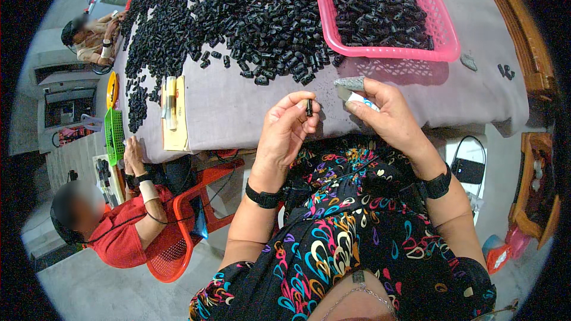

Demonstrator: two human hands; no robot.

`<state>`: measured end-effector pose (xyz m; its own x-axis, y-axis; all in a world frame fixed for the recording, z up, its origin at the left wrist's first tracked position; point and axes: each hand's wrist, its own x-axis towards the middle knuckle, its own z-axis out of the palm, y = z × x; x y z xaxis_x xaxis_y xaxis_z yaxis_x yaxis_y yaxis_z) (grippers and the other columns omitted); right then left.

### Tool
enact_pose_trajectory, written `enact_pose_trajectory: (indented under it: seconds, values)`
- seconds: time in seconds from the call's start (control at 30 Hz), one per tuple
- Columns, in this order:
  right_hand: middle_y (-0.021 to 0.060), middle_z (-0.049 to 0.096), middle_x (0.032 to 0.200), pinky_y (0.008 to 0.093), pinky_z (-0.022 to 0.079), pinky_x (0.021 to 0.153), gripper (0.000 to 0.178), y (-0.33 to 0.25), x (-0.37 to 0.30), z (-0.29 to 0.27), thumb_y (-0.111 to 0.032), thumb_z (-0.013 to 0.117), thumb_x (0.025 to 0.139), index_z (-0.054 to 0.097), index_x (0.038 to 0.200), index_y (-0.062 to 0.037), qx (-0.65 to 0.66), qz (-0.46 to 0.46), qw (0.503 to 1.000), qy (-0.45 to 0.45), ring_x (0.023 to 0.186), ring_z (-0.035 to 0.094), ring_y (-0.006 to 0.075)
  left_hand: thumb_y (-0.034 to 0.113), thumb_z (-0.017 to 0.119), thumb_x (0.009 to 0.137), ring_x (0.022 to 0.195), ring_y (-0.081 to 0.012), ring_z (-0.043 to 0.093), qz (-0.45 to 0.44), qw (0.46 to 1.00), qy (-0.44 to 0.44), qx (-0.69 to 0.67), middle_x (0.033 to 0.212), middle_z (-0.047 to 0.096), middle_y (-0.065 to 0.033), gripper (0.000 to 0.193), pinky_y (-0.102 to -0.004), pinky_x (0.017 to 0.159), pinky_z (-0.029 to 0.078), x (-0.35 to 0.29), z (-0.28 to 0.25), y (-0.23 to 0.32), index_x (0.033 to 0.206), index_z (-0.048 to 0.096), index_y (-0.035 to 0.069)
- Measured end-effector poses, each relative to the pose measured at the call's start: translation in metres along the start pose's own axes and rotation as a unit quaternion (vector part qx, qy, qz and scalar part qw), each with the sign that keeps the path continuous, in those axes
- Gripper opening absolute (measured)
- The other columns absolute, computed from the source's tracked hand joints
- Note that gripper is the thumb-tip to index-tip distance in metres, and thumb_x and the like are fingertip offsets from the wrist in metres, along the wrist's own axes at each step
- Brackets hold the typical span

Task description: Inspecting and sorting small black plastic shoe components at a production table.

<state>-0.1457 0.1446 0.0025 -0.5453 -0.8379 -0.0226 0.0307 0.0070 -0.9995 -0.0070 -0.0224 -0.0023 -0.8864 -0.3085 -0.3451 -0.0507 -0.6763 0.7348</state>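
- heap of small black parts (267,18) over the cloth-covered desk (232,116), just beyond the left hand (281,131)
- pink basket (389,53) of similar parts past the right hand (389,113); grey scrap (468,62) near its corner
- co-worker in red (128,232) seated at left
- left hand raised at desk edge, fingers pinching one black part (309,108)
- right hand beside it, turned inward, fingers grasping thin flat piece (344,93)

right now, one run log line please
left hand: holding small black part; right hand: holding white-handled blade; pink basket: on table, black parts inside
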Motion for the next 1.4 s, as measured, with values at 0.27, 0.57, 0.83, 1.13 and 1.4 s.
enact_pose_trajectory:
  seconds: [0.27, 0.57, 0.83, 1.13, 1.4]
  values:
    - [-0.0008, 0.060, 0.086, 0.0244, 0.044, 0.069, 0.024, 0.001, 0.001, 0.000, -0.014, 0.059, 0.084, 0.061, 0.106, -0.0021, -0.008, -0.007, 1.000, 0.002, 0.078, 0.051, 0.0055, 0.002, 0.047, 0.088, 0.075, -0.0143, 0.057, -0.013, 0.999, 0.033, -0.028, 0.094, 0.061, -0.0108, 0.026, -0.0223, 0.062, 0.050, 0.001, 0.000, -0.001, 0.113, 0.052, -0.002]
    - [0.0009, 0.061, 0.091, 0.0253, 0.045, 0.074, 0.027, 0.001, 0.000, 0.000, -0.013, 0.059, 0.084, 0.060, 0.108, -0.0008, 0.011, -0.013, 1.000, 0.006, 0.083, 0.052, 0.0062, 0.007, 0.047, 0.092, 0.081, -0.0174, 0.062, -0.009, 0.999, 0.022, -0.036, 0.108, 0.060, -0.0179, 0.032, -0.0248, 0.066, 0.055, 0.001, 0.006, 0.002, 0.122, 0.046, -0.004]
    - [0.0019, 0.062, 0.092, 0.0264, 0.045, 0.075, 0.027, -0.002, 0.000, 0.000, -0.013, 0.059, 0.084, 0.060, 0.108, -0.0004, 0.009, 0.000, 1.000, -0.002, 0.084, 0.053, 0.0073, 0.025, 0.049, 0.094, 0.072, -0.0130, 0.060, -0.002, 0.999, 0.011, 0.046, 0.100, 0.062, -0.0120, 0.037, -0.0223, 0.061, 0.053, -0.004, 0.007, 0.000, 0.122, 0.049, 0.000]
    - [0.0008, 0.063, 0.091, 0.0244, 0.047, 0.071, 0.026, -0.011, -0.005, 0.005, -0.010, 0.061, 0.083, 0.060, 0.108, -0.0016, 0.064, 0.015, 0.998, -0.024, 0.081, 0.055, 0.0060, 0.022, 0.050, 0.095, 0.070, -0.0094, 0.056, -0.030, 0.999, -0.020, 0.010, 0.084, 0.060, -0.0031, 0.030, -0.0196, 0.059, 0.051, -0.006, 0.019, -0.009, 0.113, 0.056, -0.001]
    - [0.0004, 0.061, 0.079, 0.0222, 0.048, 0.063, 0.023, -0.003, -0.004, 0.005, -0.009, 0.062, 0.084, 0.057, 0.104, -0.0001, 0.129, 0.022, 0.991, -0.024, 0.070, 0.058, 0.0060, 0.023, 0.051, 0.094, 0.067, -0.0142, 0.062, -0.085, 0.992, -0.079, 0.050, 0.082, 0.062, -0.0096, 0.027, -0.0245, 0.061, 0.052, -0.007, 0.035, -0.013, 0.108, 0.051, 0.001]
